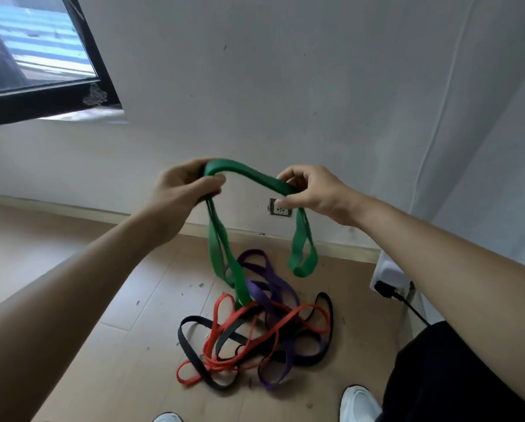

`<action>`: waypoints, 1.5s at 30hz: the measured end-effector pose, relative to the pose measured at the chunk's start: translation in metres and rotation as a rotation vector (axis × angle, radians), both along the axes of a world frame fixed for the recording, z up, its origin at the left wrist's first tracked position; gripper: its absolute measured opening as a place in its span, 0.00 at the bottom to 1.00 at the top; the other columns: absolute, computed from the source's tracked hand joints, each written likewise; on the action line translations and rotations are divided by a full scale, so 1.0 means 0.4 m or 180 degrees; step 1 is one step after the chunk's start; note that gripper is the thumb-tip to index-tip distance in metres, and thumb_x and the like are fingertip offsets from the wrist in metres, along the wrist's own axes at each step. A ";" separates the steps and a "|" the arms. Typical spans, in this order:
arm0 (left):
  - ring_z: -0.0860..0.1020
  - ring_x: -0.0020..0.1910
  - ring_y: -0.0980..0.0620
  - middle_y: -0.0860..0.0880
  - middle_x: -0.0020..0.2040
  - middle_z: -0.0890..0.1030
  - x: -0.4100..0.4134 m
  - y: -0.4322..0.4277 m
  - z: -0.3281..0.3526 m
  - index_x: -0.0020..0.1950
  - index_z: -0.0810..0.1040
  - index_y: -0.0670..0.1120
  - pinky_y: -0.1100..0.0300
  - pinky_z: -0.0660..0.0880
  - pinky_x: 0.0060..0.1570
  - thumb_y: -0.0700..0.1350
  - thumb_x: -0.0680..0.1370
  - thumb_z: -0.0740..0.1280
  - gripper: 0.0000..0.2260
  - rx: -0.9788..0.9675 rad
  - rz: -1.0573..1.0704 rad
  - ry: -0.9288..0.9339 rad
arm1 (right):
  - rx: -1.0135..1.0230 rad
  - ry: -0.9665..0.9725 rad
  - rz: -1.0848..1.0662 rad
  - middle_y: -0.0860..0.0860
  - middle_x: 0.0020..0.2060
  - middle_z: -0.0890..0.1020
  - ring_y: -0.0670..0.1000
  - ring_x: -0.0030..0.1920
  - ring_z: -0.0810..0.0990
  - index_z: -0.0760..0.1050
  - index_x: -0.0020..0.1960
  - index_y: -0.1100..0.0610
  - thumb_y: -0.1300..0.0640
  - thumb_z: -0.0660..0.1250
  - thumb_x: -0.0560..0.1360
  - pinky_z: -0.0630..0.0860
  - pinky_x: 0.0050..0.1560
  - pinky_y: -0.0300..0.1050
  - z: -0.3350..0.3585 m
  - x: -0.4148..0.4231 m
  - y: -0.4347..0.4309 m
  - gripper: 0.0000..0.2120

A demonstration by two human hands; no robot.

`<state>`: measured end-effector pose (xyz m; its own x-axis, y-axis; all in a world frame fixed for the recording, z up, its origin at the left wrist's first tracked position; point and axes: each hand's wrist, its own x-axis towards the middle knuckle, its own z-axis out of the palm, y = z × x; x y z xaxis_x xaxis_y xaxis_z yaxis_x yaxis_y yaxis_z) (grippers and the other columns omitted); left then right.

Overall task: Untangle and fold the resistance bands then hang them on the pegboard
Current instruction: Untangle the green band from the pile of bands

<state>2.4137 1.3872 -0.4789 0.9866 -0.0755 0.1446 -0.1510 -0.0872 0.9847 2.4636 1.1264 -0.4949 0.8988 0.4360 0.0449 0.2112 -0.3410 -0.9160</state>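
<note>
I hold a wide green resistance band (249, 175) up in front of the wall with both hands. My left hand (183, 185) grips its left bend, my right hand (313, 190) pinches its right bend. A short loop of it hangs free under my right hand, while the longer end drops from my left hand into a tangled pile on the floor. That pile holds a red band (246, 315), a purple band (267, 287) and a black band (194, 348) wound through each other. No pegboard is in view.
A white wall with a socket (281, 210) stands behind the bands. A window (36, 56) is at the upper left. A plug and black cable (404, 300) sit at the right wall. My white shoes (358, 403) stand on the wooden floor near the pile.
</note>
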 end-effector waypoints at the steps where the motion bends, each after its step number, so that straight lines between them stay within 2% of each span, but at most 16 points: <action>1: 0.80 0.46 0.53 0.54 0.44 0.83 0.005 -0.014 0.023 0.58 0.82 0.46 0.55 0.77 0.60 0.36 0.78 0.70 0.10 -0.0138 0.0018 -0.0112 | -0.0024 0.0007 0.0021 0.50 0.37 0.79 0.48 0.39 0.79 0.79 0.56 0.61 0.62 0.78 0.71 0.79 0.46 0.45 0.002 -0.003 0.008 0.15; 4: 0.78 0.43 0.54 0.53 0.45 0.83 0.018 -0.044 0.070 0.61 0.81 0.45 0.59 0.77 0.52 0.37 0.77 0.71 0.13 -0.0232 -0.0006 -0.0372 | 0.0124 -0.0051 0.0090 0.48 0.36 0.75 0.44 0.37 0.76 0.79 0.56 0.59 0.59 0.77 0.73 0.76 0.42 0.39 0.023 -0.015 0.039 0.14; 6: 0.80 0.44 0.56 0.54 0.45 0.84 0.017 -0.058 0.065 0.63 0.79 0.44 0.62 0.77 0.49 0.36 0.77 0.71 0.14 0.0096 -0.0053 -0.0377 | 0.0391 -0.0067 0.0154 0.47 0.35 0.76 0.44 0.37 0.77 0.79 0.55 0.59 0.59 0.77 0.73 0.75 0.41 0.36 0.035 -0.023 0.059 0.12; 9: 0.83 0.47 0.57 0.50 0.49 0.84 0.001 -0.067 0.020 0.63 0.78 0.43 0.64 0.78 0.49 0.34 0.77 0.70 0.15 0.0589 -0.0197 -0.0227 | 0.0504 -0.0097 0.0255 0.46 0.34 0.79 0.45 0.37 0.78 0.80 0.53 0.60 0.57 0.77 0.73 0.77 0.44 0.44 0.028 -0.032 0.077 0.12; 12: 0.84 0.48 0.51 0.46 0.50 0.85 -0.012 -0.058 -0.003 0.62 0.78 0.44 0.60 0.80 0.52 0.35 0.76 0.73 0.16 0.0819 -0.0371 -0.0242 | 0.0470 -0.0137 0.0310 0.45 0.35 0.81 0.43 0.36 0.79 0.82 0.55 0.60 0.57 0.78 0.73 0.77 0.45 0.47 0.017 -0.040 0.082 0.13; 15: 0.83 0.43 0.50 0.47 0.44 0.85 -0.018 -0.045 -0.009 0.59 0.78 0.49 0.56 0.81 0.48 0.36 0.74 0.75 0.17 0.0982 -0.0362 -0.0239 | 0.0584 -0.0215 0.0322 0.51 0.38 0.82 0.46 0.39 0.79 0.82 0.55 0.63 0.59 0.77 0.73 0.77 0.45 0.48 0.026 -0.047 0.084 0.13; 17: 0.82 0.40 0.51 0.48 0.41 0.83 -0.024 -0.041 -0.020 0.56 0.77 0.48 0.57 0.80 0.45 0.36 0.74 0.75 0.15 0.1142 -0.0308 -0.0240 | 0.0679 -0.0267 0.0296 0.52 0.41 0.82 0.48 0.42 0.79 0.82 0.55 0.63 0.59 0.76 0.74 0.78 0.47 0.48 0.037 -0.050 0.080 0.13; 19: 0.82 0.42 0.49 0.47 0.43 0.82 -0.033 -0.037 -0.037 0.55 0.77 0.45 0.53 0.82 0.49 0.37 0.75 0.74 0.12 0.1360 -0.0364 -0.0152 | 0.0834 -0.0303 0.0214 0.50 0.42 0.81 0.47 0.44 0.80 0.82 0.55 0.61 0.57 0.76 0.74 0.79 0.50 0.47 0.049 -0.049 0.069 0.12; 23: 0.80 0.52 0.34 0.34 0.51 0.79 -0.042 -0.013 -0.072 0.55 0.78 0.44 0.40 0.79 0.56 0.40 0.77 0.73 0.09 0.1650 -0.0471 0.0142 | 0.1362 -0.0192 -0.0021 0.47 0.40 0.79 0.48 0.43 0.78 0.82 0.53 0.57 0.52 0.75 0.71 0.78 0.55 0.50 0.065 -0.038 0.035 0.14; 26: 0.82 0.51 0.39 0.36 0.49 0.81 -0.043 0.013 -0.093 0.56 0.77 0.46 0.41 0.80 0.57 0.39 0.77 0.72 0.09 0.1730 -0.0567 0.0354 | 0.1733 0.0021 -0.0238 0.49 0.40 0.77 0.49 0.41 0.77 0.81 0.54 0.58 0.51 0.75 0.70 0.77 0.58 0.54 0.066 -0.030 0.008 0.15; 29: 0.83 0.48 0.43 0.41 0.46 0.82 -0.041 0.029 -0.094 0.56 0.78 0.44 0.42 0.79 0.59 0.38 0.78 0.71 0.09 0.1478 -0.0500 0.0496 | 0.1854 0.0259 -0.0330 0.47 0.38 0.78 0.49 0.40 0.77 0.81 0.53 0.57 0.51 0.75 0.69 0.75 0.59 0.54 0.062 -0.018 -0.021 0.16; 34: 0.76 0.41 0.51 0.56 0.37 0.79 -0.023 0.027 -0.047 0.55 0.81 0.46 0.46 0.76 0.60 0.39 0.79 0.70 0.07 0.0267 -0.0024 0.0387 | 0.1083 0.0230 -0.0197 0.48 0.39 0.79 0.49 0.43 0.79 0.81 0.53 0.57 0.56 0.77 0.70 0.76 0.56 0.52 0.042 -0.011 -0.058 0.14; 37: 0.76 0.39 0.53 0.54 0.37 0.77 -0.021 0.002 -0.023 0.56 0.82 0.47 0.53 0.76 0.53 0.45 0.76 0.73 0.09 -0.0152 -0.0089 0.0252 | 0.0613 0.0054 0.0005 0.53 0.42 0.80 0.50 0.44 0.80 0.81 0.55 0.58 0.63 0.76 0.72 0.78 0.51 0.48 0.039 -0.026 -0.037 0.12; 39: 0.78 0.40 0.52 0.52 0.39 0.78 -0.023 -0.018 -0.014 0.55 0.82 0.46 0.57 0.77 0.50 0.47 0.73 0.73 0.12 -0.0241 -0.0202 0.0230 | 0.0348 -0.0029 0.0110 0.57 0.43 0.80 0.53 0.45 0.80 0.80 0.56 0.59 0.61 0.77 0.72 0.80 0.53 0.52 0.043 -0.040 -0.018 0.13; 42: 0.82 0.46 0.50 0.50 0.43 0.82 -0.022 -0.034 -0.016 0.57 0.81 0.45 0.54 0.78 0.55 0.47 0.73 0.73 0.14 -0.0217 -0.0269 0.0247 | 0.0201 -0.0192 0.0083 0.63 0.42 0.78 0.55 0.43 0.79 0.80 0.58 0.58 0.56 0.78 0.72 0.80 0.54 0.59 0.052 -0.052 0.007 0.16; 45: 0.84 0.53 0.47 0.47 0.49 0.85 -0.024 -0.037 -0.020 0.61 0.81 0.45 0.51 0.78 0.60 0.48 0.72 0.73 0.18 0.0011 -0.0258 0.0234 | 0.0212 -0.0544 -0.0023 0.56 0.36 0.75 0.52 0.39 0.76 0.80 0.58 0.55 0.53 0.77 0.74 0.79 0.50 0.59 0.058 -0.059 0.025 0.15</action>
